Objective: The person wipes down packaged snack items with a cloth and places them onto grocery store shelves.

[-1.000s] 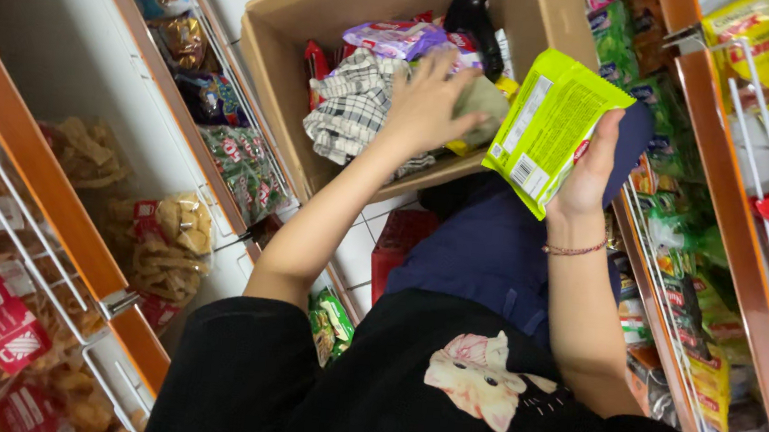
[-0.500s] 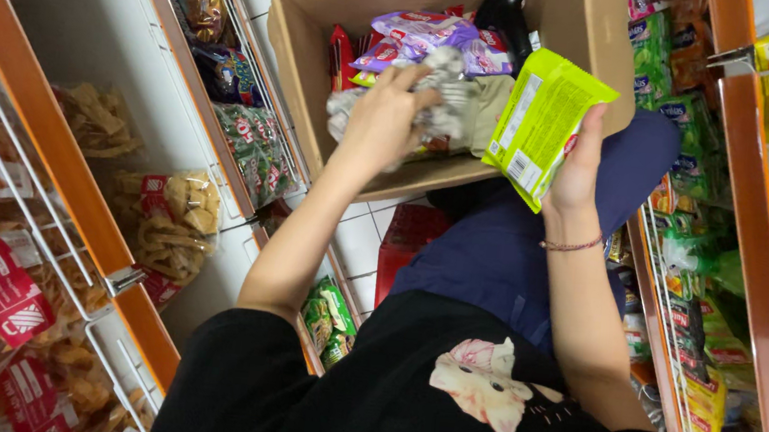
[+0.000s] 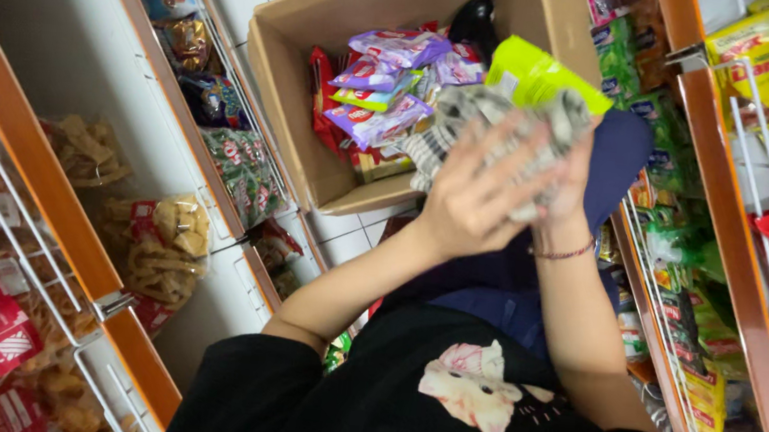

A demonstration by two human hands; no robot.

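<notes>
Holding a crumpled grey-and-white checked cloth (image 3: 497, 123) up in front of us, we have our left hand (image 3: 476, 197) wrapped over its near side, fingers (image 3: 503, 157) curled into the fabric, so that grip is closed on the cloth. Our right hand (image 3: 568, 182) sits just beside the left, touching it; it is pressed against the far side of the same bundle, and its fingers are mostly hidden behind the fabric, so we cannot tell how firmly its grip closes. A bright green snack packet (image 3: 539, 76) pokes up from behind the cloth, touching it at the top; which hand carries it we cannot tell. The bundle hangs above the near right corner of an open cardboard box (image 3: 293, 94), which holds purple packets (image 3: 384, 75), red packets (image 3: 321, 97) and a black object (image 3: 474, 23) at the back. A thin bracelet (image 3: 564, 254) circles the right wrist. Orange-edged shelves (image 3: 40, 183) with bagged snacks run along our left, and a wire rack (image 3: 760, 215) with green and yellow packets stands on our right.
</notes>
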